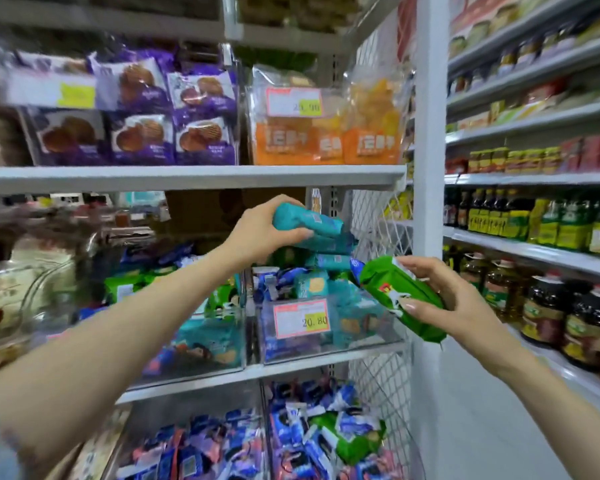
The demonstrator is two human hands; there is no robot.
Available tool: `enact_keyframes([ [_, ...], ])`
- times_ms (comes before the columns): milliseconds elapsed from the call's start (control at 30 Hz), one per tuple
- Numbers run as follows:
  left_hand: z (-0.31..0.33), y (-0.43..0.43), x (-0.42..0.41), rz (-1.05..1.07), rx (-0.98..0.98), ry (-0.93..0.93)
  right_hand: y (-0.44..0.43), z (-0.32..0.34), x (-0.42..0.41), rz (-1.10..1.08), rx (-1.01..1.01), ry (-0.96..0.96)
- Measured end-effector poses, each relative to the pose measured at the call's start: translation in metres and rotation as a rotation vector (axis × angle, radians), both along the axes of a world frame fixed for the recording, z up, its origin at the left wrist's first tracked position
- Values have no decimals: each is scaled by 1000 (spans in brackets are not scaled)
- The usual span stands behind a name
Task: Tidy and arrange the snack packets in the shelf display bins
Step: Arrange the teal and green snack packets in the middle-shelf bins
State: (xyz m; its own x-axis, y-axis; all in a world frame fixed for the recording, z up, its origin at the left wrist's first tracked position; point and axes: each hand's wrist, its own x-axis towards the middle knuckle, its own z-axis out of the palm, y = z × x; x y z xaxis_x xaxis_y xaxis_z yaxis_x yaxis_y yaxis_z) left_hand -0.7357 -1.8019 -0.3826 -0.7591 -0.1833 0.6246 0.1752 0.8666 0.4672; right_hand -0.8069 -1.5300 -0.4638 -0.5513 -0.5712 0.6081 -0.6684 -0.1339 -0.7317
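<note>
My left hand (260, 233) grips a teal snack packet (312, 221) above a stack of teal packets (329, 251) in the right clear bin (368, 344) on the middle shelf. My right hand (454, 303) holds a green packet (400, 296) by its side, tilted, just in front of that bin's right end. The bin holds teal and blue packets behind a price tag (300, 318). The left clear bin (201, 362) holds green, teal and blue packets.
Lower bins (312, 434) hold blue packets and one green one. Purple packets (174, 109) and orange bags (326, 126) fill the upper shelf. A white post (428, 133) and wire mesh side (378, 223) close the unit's right. Oil bottles (551, 306) line the shelves to the right.
</note>
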Motion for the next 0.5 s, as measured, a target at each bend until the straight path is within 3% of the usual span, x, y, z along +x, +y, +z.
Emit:
enact_keyframes([
  [400, 5, 7, -124, 82, -251, -259, 22, 8, -24, -122, 62, 51],
  [500, -6, 4, -131, 134, -422, -391, 19, 8, -28, -144, 74, 59],
])
